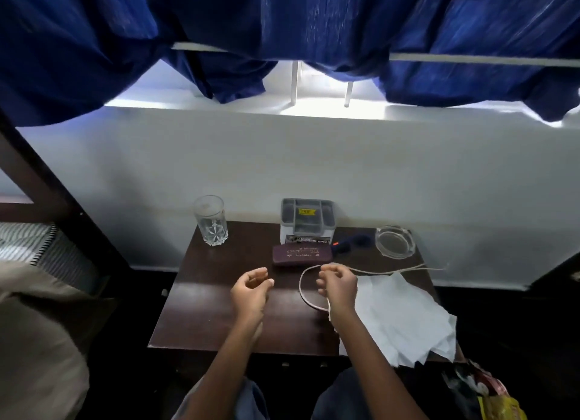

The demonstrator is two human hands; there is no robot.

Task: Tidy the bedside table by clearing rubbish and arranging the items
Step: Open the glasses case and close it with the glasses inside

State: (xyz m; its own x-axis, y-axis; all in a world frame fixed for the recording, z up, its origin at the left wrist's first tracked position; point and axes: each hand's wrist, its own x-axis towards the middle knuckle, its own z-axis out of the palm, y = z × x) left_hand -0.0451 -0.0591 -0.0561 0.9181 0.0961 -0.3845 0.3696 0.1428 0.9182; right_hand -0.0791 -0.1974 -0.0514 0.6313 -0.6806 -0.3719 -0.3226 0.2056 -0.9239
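Right hand [339, 286] pinches a pale cord [300, 289] looped on the dark wooden bedside table [204, 309]; left hand [251, 289] loosely curled, empty. Risk: a pull may drag the white tissue [405, 319] or clear glass ashtray [394, 242] off

Back row on bedside table [204, 309], left to right: glass [211, 222], grey organiser box [306, 220], dark blue item [353, 243] with red spot, glass ashtray [394, 242]. Maroon case [302, 254] just in front of organiser box. White tissue sheets [401, 316] over right front corner, overhanging edge. Pale cord [301, 286] looped on table, trailing right; right hand [340, 289] pinching it at loop top. Left hand [251, 292] beside it, fingers loosely curled, holding nothing. Blue curtain [94, 43] above.
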